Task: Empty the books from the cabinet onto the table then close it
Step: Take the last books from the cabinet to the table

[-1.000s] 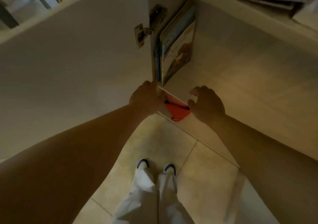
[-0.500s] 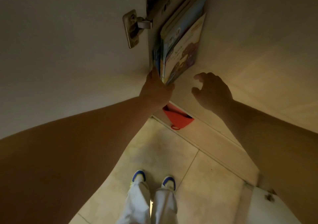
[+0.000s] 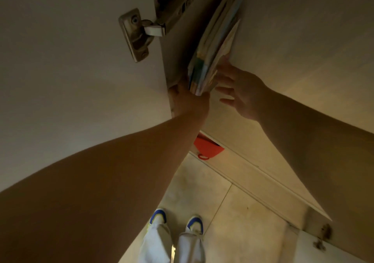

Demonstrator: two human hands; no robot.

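Holding the books [image 3: 210, 56] at their bottom end with my left hand [image 3: 189, 101], I press my spread-out right hand [image 3: 240, 92] flat on their other side, and they stand inside the cabinet [image 3: 303, 30] just beside the door hinge [image 3: 141, 32].

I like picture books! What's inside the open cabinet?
A bunch of thin books leaning on the cabinet wall, with both hands, left and right, around them. Their covers are hidden.

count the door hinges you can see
2: one hinge at upper left on the open cabinet door, another at lower right, small and dim. More may lie out of view.
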